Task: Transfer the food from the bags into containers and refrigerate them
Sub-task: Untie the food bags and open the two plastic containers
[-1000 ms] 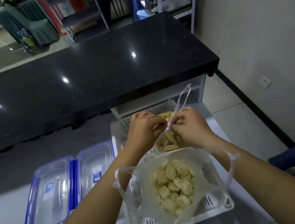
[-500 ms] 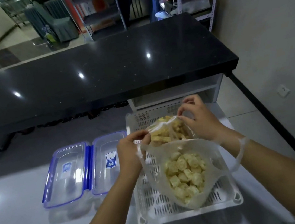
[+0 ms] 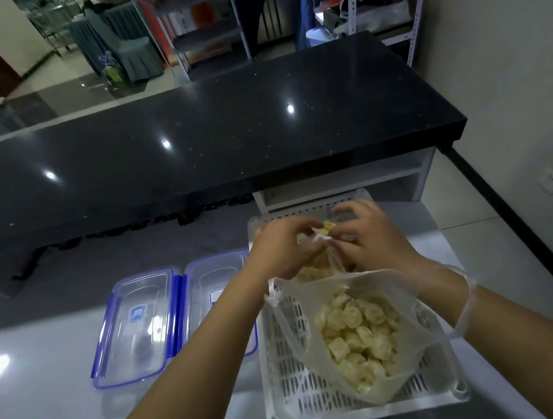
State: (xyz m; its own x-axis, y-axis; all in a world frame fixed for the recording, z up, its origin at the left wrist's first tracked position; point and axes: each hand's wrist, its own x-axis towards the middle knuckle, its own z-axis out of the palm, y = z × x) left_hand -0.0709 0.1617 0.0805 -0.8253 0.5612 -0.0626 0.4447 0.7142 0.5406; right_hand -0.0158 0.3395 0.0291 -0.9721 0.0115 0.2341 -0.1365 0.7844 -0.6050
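Observation:
A white slotted basket (image 3: 324, 400) sits on the pale table. In it lie two clear plastic bags. The near bag (image 3: 361, 334) is open and holds pale yellow dumpling-like pieces; one handle loops round my right wrist. The far bag (image 3: 313, 270) holds yellow strips and is mostly hidden behind my hands. My left hand (image 3: 282, 246) and my right hand (image 3: 371, 236) both pinch the mouth of the far bag at its top, fingers close together. Two clear containers with blue rims (image 3: 137, 328) lie side by side left of the basket.
A long black glossy counter (image 3: 192, 150) runs across behind the table, with a white shelf unit (image 3: 351, 180) under its right end. A wall with a socket is at the right. Metal shelving stands at the back.
My hands pulled apart from the knot, then came together again on the top of the far bag. The tied handles are no longer sticking up. The camera has tilted slightly.

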